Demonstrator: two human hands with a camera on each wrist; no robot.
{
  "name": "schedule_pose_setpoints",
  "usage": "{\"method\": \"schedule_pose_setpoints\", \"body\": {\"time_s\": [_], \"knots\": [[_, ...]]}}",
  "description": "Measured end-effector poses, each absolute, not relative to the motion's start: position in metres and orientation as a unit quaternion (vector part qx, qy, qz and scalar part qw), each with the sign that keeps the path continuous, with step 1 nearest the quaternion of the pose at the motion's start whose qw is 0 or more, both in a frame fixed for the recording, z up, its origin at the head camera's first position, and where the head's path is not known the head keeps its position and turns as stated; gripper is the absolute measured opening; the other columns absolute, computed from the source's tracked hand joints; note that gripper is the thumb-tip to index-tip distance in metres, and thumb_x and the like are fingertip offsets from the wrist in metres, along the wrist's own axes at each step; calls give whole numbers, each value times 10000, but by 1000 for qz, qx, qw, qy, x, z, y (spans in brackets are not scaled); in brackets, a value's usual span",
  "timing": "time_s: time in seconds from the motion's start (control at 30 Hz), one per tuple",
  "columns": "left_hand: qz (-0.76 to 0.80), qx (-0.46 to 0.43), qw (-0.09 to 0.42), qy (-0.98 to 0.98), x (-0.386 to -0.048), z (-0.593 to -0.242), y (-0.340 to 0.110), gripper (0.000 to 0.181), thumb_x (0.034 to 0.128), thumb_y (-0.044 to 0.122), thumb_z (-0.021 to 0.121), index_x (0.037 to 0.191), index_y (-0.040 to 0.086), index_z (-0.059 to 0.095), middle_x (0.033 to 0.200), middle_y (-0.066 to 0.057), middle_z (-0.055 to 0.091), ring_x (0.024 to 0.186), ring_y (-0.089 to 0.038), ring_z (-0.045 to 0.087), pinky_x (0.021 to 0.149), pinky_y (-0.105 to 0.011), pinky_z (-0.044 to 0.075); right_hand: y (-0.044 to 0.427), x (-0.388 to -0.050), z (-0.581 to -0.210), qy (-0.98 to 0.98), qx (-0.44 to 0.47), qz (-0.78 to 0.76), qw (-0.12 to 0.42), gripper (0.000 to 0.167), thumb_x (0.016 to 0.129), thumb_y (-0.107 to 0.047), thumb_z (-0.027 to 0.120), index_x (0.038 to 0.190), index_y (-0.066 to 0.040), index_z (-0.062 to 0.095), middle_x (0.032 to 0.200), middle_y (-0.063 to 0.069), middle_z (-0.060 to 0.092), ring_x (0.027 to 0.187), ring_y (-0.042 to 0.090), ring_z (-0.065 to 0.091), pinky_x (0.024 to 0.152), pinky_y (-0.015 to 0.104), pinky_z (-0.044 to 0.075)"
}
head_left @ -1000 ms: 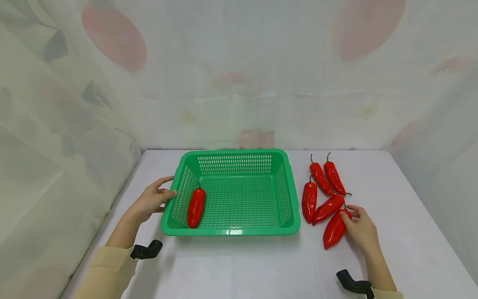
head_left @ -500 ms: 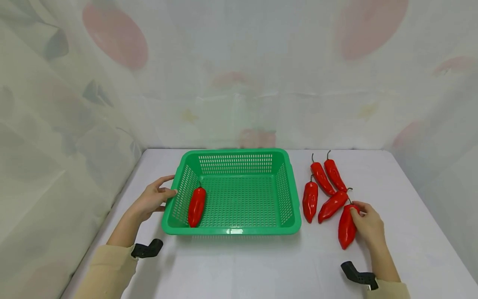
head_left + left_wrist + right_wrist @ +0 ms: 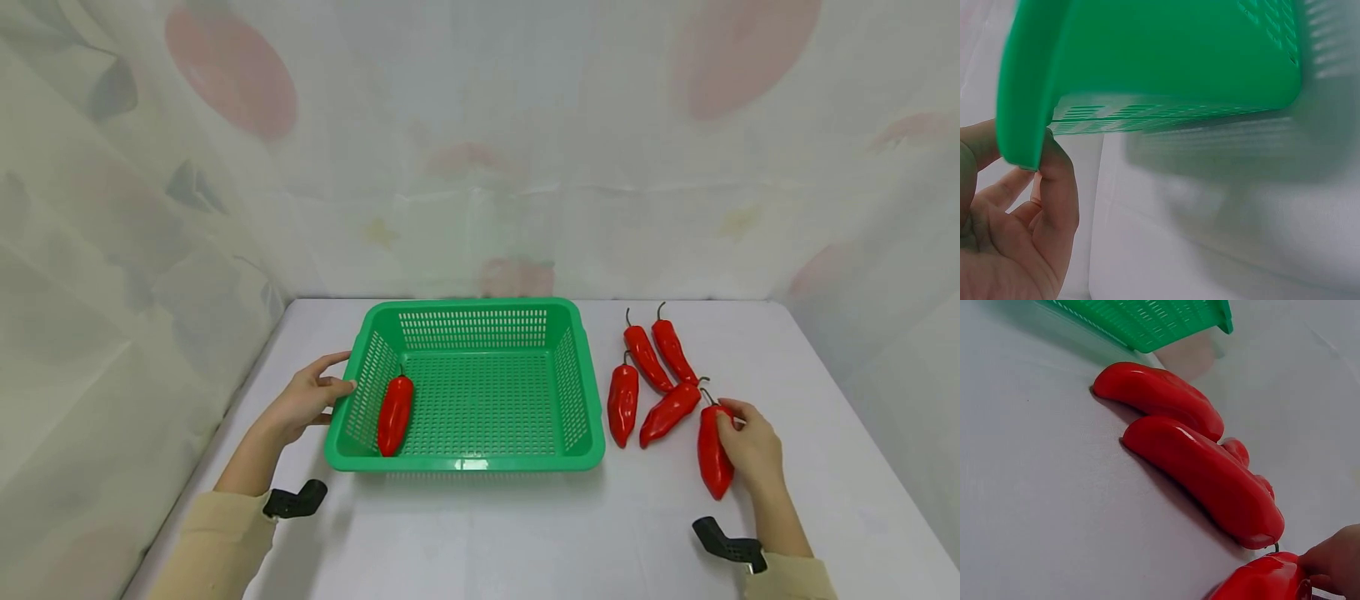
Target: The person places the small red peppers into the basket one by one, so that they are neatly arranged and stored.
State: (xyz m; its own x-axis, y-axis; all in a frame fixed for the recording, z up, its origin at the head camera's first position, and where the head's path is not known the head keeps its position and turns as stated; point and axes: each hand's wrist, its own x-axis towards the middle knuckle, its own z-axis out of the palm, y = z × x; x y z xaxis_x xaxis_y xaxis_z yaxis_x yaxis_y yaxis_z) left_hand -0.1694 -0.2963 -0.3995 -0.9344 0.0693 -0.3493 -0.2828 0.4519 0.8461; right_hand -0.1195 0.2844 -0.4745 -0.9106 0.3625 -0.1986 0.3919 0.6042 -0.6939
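Observation:
A green basket [image 3: 472, 465] stands on the white table with one red pepper [image 3: 395, 415] lying inside at its left. The left hand [image 3: 300, 403] grips the basket's left rim; the left wrist view shows its thumb and fingers around the rim [image 3: 1022, 112]. At the right, the right hand [image 3: 754, 447] pinches a red pepper [image 3: 715, 454] near its stem end, the tip pointing toward the near edge. In the right wrist view, fingers [image 3: 1335, 559] hold this pepper [image 3: 1260, 581] at the lower corner, partly cut off by the frame.
Between the basket and the right hand lie several more red peppers, among them one nearest the basket [image 3: 622, 404], a slanted one [image 3: 670, 413] and two farther back [image 3: 647, 358]. Patterned cloth hangs behind and at both sides of the table [image 3: 465, 542].
The right hand has moved right with its pepper, which has turned more upright in view and now lies apart from the others. The slanted pepper has shifted slightly right. The left hand keeps its grip.

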Motion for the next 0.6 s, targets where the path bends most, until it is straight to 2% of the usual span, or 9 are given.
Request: {"method": "schedule_pose_setpoints", "body": {"time_s": [0.07, 0.3, 0.43, 0.6], "knots": [[519, -64, 169, 836, -170, -399, -296, 654, 923, 190, 554, 1471, 173, 199, 1004, -159, 582, 792, -219, 617, 707, -411, 545, 285, -119, -476, 895, 213, -391, 17, 485, 955, -243, 391, 1358, 25, 366, 1234, 317, 429, 1049, 442, 454, 628, 374, 550], [516, -64, 170, 837, -170, -400, -296, 653, 924, 191, 553, 1472, 175, 197, 996, -154, 583, 797, -218, 614, 713, -411, 544, 284, -117, -476, 895, 227, -383, 27, 581, 949, -340, 416, 1384, 30, 313, 1300, 318, 389, 1110, 452, 434, 737, 465, 536], [514, -65, 171, 838, -169, -399, -296, 650, 926, 194, 549, 1472, 177, 196, 1003, -154, 581, 798, -218, 614, 714, -409, 542, 284, -115, -476, 893, 233, -382, 37, 644, 936, -392, 428, 1391, 40, 279, 1287, 323, 383, 1104, 458, 427, 673, 433, 548], [515, -64, 170, 838, -169, -399, -296, 651, 926, 193, 549, 1473, 177, 195, 1001, -152, 580, 795, -216, 615, 713, -409, 543, 283, -112, -475, 898, 235, -370, 46, 685, 928, -411, 440, 1390, 57, 248, 1256, 334, 387, 1077, 464, 427, 660, 433, 544]]}}
